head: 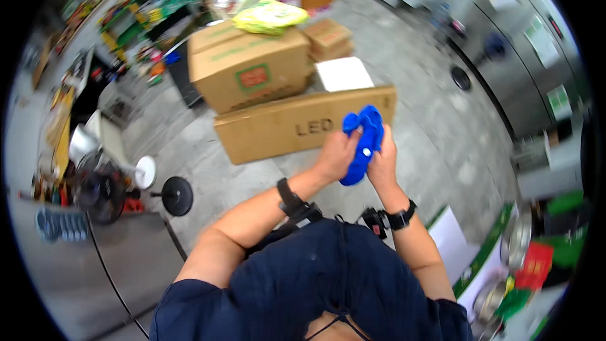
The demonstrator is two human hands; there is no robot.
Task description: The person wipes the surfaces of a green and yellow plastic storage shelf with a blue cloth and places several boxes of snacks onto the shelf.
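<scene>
A bunched blue cloth item (360, 166) with a small white spot is held between my two hands, in front of my chest. My left hand (337, 154) grips its left side, thumb on top. On the other side my right hand (384, 158) holds it, fingers partly hidden behind the fabric. Both wrists wear black straps with small devices. Beyond the hands stands a long cardboard box (265, 132) marked LED, and behind that a large cardboard carton (251, 66) with a yellow-green plastic bag (270, 15) on top.
Smaller cartons (329, 38) and a white panel (344, 74) lie behind the long box. A fan (101, 189) and a round black base (177, 196) are at left. Steel cabinets (506, 61) stand at right, metal pans (518, 241) at lower right. Mixed goods crowd the upper left.
</scene>
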